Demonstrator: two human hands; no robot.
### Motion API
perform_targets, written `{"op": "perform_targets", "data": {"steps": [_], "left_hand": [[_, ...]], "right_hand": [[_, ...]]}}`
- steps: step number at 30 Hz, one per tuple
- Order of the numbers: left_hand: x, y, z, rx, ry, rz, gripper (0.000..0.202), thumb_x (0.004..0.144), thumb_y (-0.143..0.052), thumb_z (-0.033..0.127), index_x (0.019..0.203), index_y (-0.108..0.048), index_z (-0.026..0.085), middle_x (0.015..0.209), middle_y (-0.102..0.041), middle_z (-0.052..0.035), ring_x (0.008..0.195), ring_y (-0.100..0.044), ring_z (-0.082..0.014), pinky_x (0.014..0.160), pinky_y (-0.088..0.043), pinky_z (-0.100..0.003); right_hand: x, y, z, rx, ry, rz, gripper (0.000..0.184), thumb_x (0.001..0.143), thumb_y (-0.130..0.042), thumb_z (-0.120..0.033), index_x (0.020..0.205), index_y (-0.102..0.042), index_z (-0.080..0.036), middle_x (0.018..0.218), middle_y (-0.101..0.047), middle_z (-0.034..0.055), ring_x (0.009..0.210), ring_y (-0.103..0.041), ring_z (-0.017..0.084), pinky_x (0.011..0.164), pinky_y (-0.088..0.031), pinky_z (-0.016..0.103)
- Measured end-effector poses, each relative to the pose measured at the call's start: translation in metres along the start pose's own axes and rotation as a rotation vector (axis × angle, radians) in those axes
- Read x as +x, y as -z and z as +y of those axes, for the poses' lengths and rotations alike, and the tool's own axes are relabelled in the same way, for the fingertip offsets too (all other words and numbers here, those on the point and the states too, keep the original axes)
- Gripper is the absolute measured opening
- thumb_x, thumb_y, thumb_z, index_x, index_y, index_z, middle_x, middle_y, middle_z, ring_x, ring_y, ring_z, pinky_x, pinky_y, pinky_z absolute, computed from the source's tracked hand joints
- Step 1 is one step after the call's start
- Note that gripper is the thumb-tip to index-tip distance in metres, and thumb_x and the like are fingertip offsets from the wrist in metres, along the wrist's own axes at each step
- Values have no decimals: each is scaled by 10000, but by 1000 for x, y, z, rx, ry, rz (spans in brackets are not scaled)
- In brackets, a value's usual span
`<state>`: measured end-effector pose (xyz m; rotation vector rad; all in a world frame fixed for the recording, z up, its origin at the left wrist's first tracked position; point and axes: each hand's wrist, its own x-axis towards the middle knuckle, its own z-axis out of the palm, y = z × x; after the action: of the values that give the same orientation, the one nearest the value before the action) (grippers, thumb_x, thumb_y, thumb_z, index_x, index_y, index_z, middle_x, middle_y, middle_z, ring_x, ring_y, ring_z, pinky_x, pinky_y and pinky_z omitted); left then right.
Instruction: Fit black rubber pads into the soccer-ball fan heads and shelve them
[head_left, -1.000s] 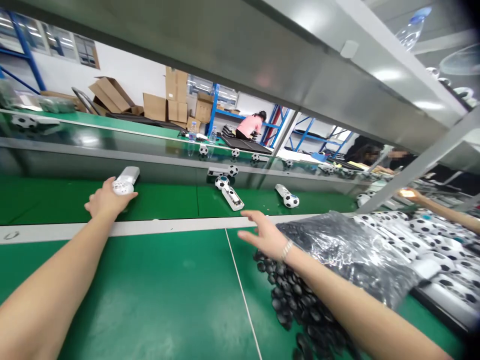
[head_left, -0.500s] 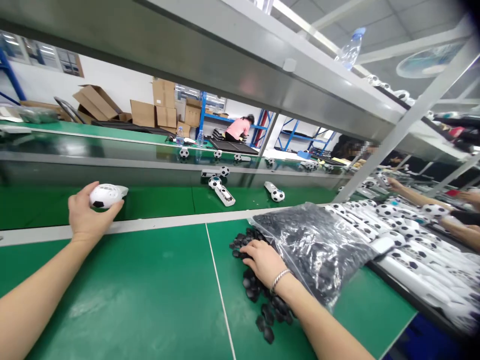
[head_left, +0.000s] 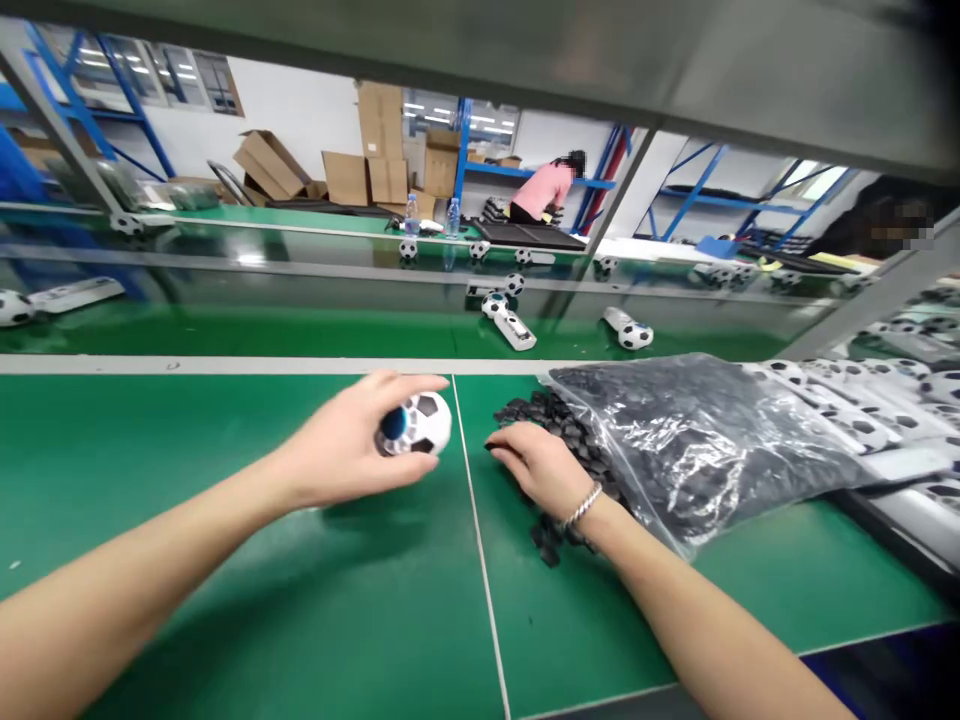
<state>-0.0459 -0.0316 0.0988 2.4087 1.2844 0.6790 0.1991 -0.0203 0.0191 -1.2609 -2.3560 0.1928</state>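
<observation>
My left hand point(head_left: 337, 450) is closed round a white soccer-ball-shaped part point(head_left: 430, 422) with black patches, held above the green table point(head_left: 247, 620). A dark blue round spot shows on the side of the ball towards my palm. My right hand point(head_left: 546, 468), with a twisted bracelet at the wrist, pinches a small black piece point(head_left: 490, 446) between thumb and fingertips. Under and behind that hand lies a pile of loose black pieces point(head_left: 541, 408). They spill from a clear plastic bag point(head_left: 697, 450) full of the same pieces.
Beyond the pale edge strip point(head_left: 225, 366) runs a green belt point(head_left: 337, 340) carrying soccer-ball parts with white handles point(head_left: 514, 332). Stacked white ball-and-handle parts point(head_left: 877, 410) fill the right side. A shelf point(head_left: 480, 60) hangs overhead. A person in pink point(head_left: 538, 194) bends over at the back.
My left hand has brought the soccer-ball-shaped part from over the belt's edge rightwards and nearer, turning it. My right hand has lifted a black piece from the pile. The view has swung right.
</observation>
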Motion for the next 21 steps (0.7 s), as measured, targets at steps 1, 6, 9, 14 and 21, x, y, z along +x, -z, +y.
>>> {"op": "perform_targets", "data": {"steps": [1, 6, 9, 14, 21], "left_hand": [[1, -12, 3, 1, 26, -63, 588, 682, -619, 382, 1237, -435, 319, 1051, -535, -18, 921, -541, -203, 803, -447, -313], [10, -55, -11, -19, 148, -177, 680, 660, -607, 497, 1263, -417, 246, 1231, -510, -57, 1096, -488, -260, 910, -399, -364], [13, -52, -28, -57, 169, -321, 809, 626, -632, 524, 1319, -344, 223, 1326, -440, -67, 1160, -448, -266, 944, -370, -347], [8, -34, -32, -80, 248, -530, 796, 654, -622, 497, 1339, -299, 250, 1054, -598, -30, 867, -592, -209, 715, -453, -276], [3, -48, -14, 189, 173, -256, 689, 650, -624, 379, 1281, -380, 252, 1087, -541, -56, 986, -521, -267, 773, -429, -341]], "right_hand": [[-1, 0, -2, 21, 25, 15, 152, 836, -496, -163, 923, -621, -171, 894, -662, 55, 847, -589, 182, 792, -472, 327], [-2, 1, -3, 84, 91, 115, 130, 834, -509, -177, 886, -626, -166, 860, -642, 67, 839, -576, 179, 787, -475, 329], [-3, 1, -1, 124, 83, 177, 102, 826, -529, -185, 828, -631, -174, 851, -635, 65, 845, -577, 171, 792, -475, 316], [-4, 3, -2, 188, 61, 229, 51, 804, -560, -175, 832, -599, -189, 801, -653, 26, 766, -596, 145, 735, -485, 282], [-4, 1, -4, 268, 72, 232, 38, 805, -554, -175, 802, -587, -193, 793, -615, 28, 778, -564, 146, 745, -471, 305]]}}
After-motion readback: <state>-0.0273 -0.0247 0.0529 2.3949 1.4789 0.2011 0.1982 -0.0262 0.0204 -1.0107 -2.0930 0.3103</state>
